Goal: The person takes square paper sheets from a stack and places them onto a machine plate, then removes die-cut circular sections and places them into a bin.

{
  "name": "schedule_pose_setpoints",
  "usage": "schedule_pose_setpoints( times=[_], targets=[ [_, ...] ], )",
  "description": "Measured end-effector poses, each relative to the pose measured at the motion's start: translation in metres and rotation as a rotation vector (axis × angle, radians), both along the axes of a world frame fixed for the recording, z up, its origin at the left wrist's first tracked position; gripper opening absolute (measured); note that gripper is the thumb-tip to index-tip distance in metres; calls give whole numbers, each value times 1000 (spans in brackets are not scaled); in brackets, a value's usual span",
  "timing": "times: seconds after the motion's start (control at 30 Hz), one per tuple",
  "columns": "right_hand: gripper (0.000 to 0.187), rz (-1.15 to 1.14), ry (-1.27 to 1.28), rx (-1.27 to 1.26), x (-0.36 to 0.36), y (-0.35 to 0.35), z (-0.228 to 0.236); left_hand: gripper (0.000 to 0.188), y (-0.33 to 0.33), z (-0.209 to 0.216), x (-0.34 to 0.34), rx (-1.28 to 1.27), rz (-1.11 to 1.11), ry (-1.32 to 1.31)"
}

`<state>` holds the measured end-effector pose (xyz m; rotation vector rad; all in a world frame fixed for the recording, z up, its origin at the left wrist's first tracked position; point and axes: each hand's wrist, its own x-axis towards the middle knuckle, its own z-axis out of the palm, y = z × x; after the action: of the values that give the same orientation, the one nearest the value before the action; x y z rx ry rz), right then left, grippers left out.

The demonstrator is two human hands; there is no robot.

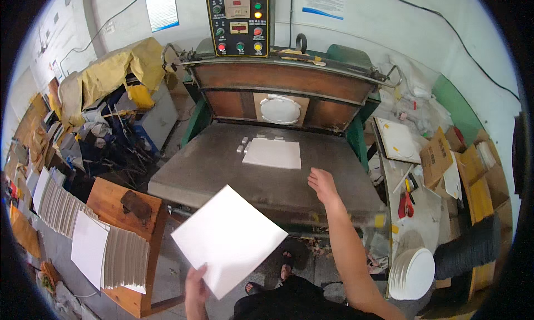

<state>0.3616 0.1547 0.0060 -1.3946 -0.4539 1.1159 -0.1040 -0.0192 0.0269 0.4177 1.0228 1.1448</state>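
My left hand (pixel 197 289) grips a square white board (pixel 230 239) by its near edge, holding it up in front of the press. Above the front right part of the dark press bed (pixel 189 170), my right hand (pixel 322 185) is open, fingers stretched out and holding nothing. To its left, another white board (pixel 272 154) lies flat on the bed. Small pale blocks (pixel 242 144) sit along that board's left and far edges. On the raised upper plate (pixel 222 78) of the press is a panel with a white oval form (pixel 280 109).
A control box (pixel 239 22) with buttons tops the press. At left, square boards (pixel 125 259) stand stacked by a wooden table (pixel 119 186) bearing a dark brown object (pixel 136 205). The right-hand bench (pixel 420 220) holds red-handled scissors (pixel 408 205) and round white boards (pixel 411 274).
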Motion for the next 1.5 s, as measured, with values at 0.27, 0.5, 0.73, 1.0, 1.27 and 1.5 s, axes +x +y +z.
schedule_pose_setpoints(
  times=[0.27,0.5,0.73,1.0,1.27,1.5],
  targets=[
    [35,-76,211,-384,15,124,-110,41,-13,-36,85,-178,-98,77],
    [33,246,512,-277,46,156,-134,47,33,-51,149,-224,-320,-282],
    [50,94,328,159,125,28,-38,38,181,-102,281,-156,-213,-147],
    [47,-221,123,27,155,-192,-10,37,273,-148,302,-229,-204,-128],
    [43,-507,19,-31,67,-283,7,55,252,-102,349,649,-513,1243],
    [35,-554,-470,-275,11,-307,55,67,303,-125,413,783,-815,1733]
  ],
)
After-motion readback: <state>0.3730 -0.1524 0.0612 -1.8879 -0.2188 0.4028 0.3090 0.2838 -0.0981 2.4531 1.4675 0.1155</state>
